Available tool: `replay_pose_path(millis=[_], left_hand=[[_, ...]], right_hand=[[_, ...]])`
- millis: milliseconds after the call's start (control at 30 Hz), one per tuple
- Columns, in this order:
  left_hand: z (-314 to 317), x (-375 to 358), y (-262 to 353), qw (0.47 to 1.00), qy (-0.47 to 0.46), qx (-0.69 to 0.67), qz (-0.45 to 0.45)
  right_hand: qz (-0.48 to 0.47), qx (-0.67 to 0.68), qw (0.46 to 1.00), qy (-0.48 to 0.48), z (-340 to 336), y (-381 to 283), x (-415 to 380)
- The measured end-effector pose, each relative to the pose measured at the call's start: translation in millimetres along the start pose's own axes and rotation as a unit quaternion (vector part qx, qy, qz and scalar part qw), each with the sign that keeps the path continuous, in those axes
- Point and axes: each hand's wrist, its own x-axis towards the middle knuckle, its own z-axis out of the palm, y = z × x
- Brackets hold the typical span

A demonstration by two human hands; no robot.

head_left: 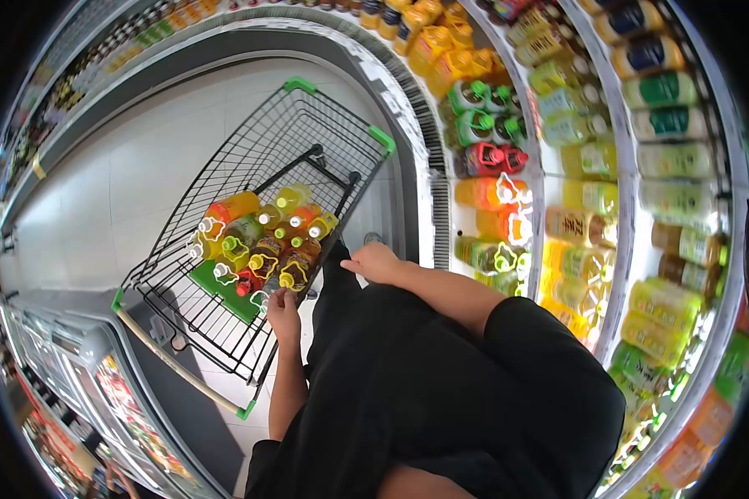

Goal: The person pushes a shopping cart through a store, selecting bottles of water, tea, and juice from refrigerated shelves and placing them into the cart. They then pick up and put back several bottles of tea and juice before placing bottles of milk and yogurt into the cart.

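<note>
Bright overall; white light glows from the right-hand shelves point(630, 191), bleaching gaps between bottles point(672, 161); pale glare spreads over the floor point(125, 191); the black shirt point(441, 374) loses nearly all detail; the cart point(222, 289) looks fairly sharp; fisheye distortion bends the shelves; corners go black, outer edges smear

From above, the bottles point(295, 200) in the cart point(300, 85) can be reached freely; from the sides they are fenced by wire mesh. Between the right hand point(373, 262) and the shelved drinks point(495, 195), the way is crossed by the chiller's edge point(425, 224).
</note>
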Motion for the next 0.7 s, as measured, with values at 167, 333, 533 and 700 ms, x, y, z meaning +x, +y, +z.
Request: replay_pose_path(millis=[167,333,533,700], left_hand=[[17,-7,-6,0.994,-0.034,0.071,0.073],[30,22,-1,0.911,-0.128,0.323,0.223],[60,54,17,0.804,-0.234,0.481,0.259],[83,77,29,0.778,-0.26,0.508,0.262]], right_hand=[[0.06,0.015,0.997,0.043,-4,41,-30],[0.175,0.158,0.97,0.066,2,72,-25],[0.187,0.142,0.962,0.137,35,86,27],[0.196,0.297,0.922,0.149,-1,11,59]])
